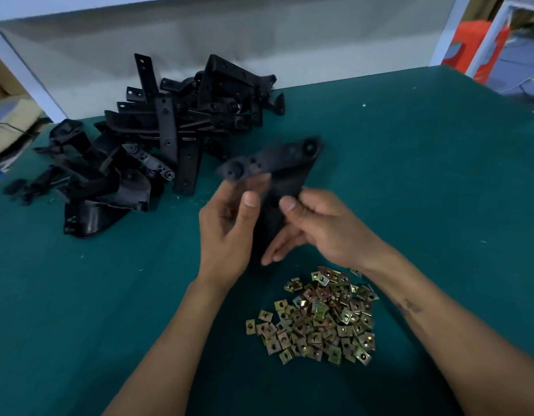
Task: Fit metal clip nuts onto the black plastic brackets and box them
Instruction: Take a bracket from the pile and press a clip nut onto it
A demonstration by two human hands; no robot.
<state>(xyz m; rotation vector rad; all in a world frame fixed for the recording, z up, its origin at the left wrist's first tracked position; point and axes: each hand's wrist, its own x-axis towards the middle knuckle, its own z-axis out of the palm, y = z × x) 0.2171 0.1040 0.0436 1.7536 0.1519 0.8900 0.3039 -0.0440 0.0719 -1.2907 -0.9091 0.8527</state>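
Above the middle of the green table both my hands hold one black plastic bracket [277, 163], blurred by motion. My left hand [226, 232] grips its left side, thumb on the front face. My right hand [316, 229] holds the right edge, thumb on top and fingers underneath. The bracket's upper arm with round holes sticks up past my fingers. A heap of brass-coloured metal clip nuts [319, 316] lies just below my hands. A pile of several black brackets [157, 139] sits at the back left.
The green table [424, 175] ends at a white-framed grey panel [229, 34] at the back. Orange and white objects [475, 43] stand beyond the far right corner. Cardboard and clutter [8, 127] lie off the left edge. No box is visible.
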